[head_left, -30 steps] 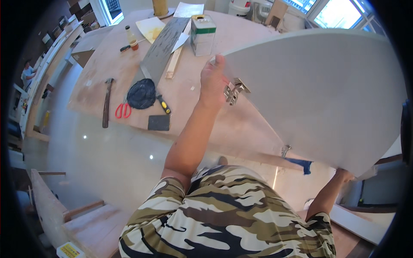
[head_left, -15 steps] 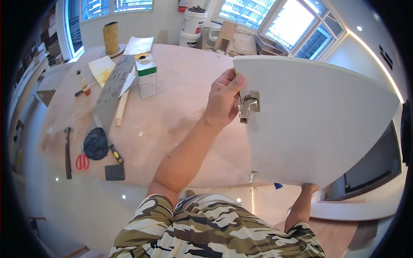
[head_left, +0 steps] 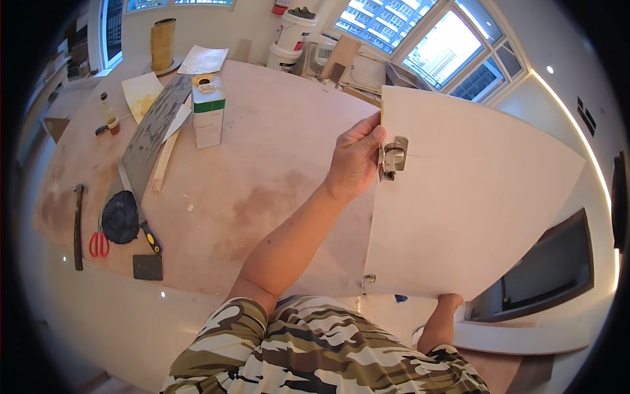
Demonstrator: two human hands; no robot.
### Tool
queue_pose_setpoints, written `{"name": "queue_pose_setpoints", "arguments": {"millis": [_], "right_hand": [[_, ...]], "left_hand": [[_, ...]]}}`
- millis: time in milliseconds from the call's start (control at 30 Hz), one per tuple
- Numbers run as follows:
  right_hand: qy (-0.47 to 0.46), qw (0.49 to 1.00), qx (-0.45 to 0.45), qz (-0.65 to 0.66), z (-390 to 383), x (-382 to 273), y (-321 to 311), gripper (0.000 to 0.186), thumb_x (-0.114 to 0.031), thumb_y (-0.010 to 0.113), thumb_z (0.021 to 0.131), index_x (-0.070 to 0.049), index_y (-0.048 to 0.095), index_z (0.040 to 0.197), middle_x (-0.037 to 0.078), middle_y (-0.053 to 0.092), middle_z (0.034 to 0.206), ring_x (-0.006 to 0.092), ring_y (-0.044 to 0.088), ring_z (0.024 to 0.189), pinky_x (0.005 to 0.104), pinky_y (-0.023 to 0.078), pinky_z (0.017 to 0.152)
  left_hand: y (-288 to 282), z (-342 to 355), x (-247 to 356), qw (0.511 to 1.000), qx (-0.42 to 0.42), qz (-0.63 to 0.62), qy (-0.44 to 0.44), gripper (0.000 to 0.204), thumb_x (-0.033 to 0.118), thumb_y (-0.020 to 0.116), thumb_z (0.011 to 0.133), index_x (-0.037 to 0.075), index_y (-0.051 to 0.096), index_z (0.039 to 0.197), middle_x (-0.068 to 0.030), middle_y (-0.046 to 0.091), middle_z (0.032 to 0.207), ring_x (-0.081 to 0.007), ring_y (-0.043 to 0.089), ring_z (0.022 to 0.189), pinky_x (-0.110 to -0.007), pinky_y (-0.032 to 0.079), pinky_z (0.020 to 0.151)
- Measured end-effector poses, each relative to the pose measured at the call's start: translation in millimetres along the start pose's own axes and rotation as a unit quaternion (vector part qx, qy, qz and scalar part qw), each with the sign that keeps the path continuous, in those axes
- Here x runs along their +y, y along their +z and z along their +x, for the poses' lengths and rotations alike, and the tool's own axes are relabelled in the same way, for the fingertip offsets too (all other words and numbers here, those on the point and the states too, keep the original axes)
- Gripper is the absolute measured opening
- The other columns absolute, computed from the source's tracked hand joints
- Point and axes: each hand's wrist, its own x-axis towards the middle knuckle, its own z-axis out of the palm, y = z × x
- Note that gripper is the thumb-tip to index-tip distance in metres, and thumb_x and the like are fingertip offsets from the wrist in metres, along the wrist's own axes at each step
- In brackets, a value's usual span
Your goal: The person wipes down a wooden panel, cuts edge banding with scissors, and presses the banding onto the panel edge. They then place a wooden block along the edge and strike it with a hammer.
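A white cabinet door [head_left: 466, 197] is held up on the right, above the table's near right part. My left hand [head_left: 357, 157] is closed on its left edge, thumb on the face towards me, just beside a metal cup hinge [head_left: 396, 157]. Lower on that same edge sits a second hinge [head_left: 369, 279]. At the door's bottom edge, my right hand [head_left: 450, 302] grips it; most of those fingers are hidden behind the panel.
On the wide pinkish table [head_left: 262, 217] lie a hammer [head_left: 79, 226], red-handled scissors [head_left: 99, 244], a black round bundle [head_left: 120, 218], a yellow-and-black handled tool [head_left: 151, 238] and a dark square block [head_left: 147, 267]. A rectangular can [head_left: 209, 115] stands farther back. A dark-framed panel [head_left: 545, 272] is at right.
The view has shifted, so the table's things appear farther left. The door has turned a little, its left edge now farther right in view and its right corner farther left. Both hands keep their hold.
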Motion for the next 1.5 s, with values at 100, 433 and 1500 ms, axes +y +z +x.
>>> {"name": "queue_pose_setpoints", "arguments": {"millis": [100,433,1500], "right_hand": [[0.004,1.000,-0.006,-0.001,-1.6,4.3,3.6,0.059,-0.040,0.034,0.106,0.003,0.042,0.146,0.018,0.054,0.142,0.0366,0.057,0.126,0.0529,0.053,0.101],[-0.184,0.981,-0.055,0.000,75.3,34.1,-4.6,0.061,-0.034,0.068,0.090,0.002,0.055,0.137,0.017,0.067,0.125,0.0322,0.070,0.102,0.0423,0.063,0.080],[-0.289,0.954,-0.015,0.084,-68.4,31.0,90.3,0.041,-0.034,0.035,0.107,0.000,0.057,0.116,0.011,0.066,0.112,0.0284,0.067,0.092,0.0379,0.055,0.083]], "left_hand": [[-6.5,-3.0,7.1,1.000,0.004,-0.019,-0.002,0.050,0.022,0.056,0.103,-0.006,0.045,0.142,-0.0097,0.064,0.125,-0.0147,0.063,0.110,-0.029,0.053,0.093],[-36.0,-33.6,104.9,0.963,0.111,0.241,-0.044,0.043,0.040,0.056,0.101,0.000,0.063,0.117,-0.0074,0.068,0.108,-0.0140,0.060,0.095,-0.027,0.046,0.076],[-51.9,-294.4,341.5,0.560,0.501,0.651,0.108,0.035,0.024,0.067,0.096,-0.005,0.066,0.115,-0.0085,0.071,0.097,-0.0117,0.065,0.080,-0.024,0.051,0.065]]}}
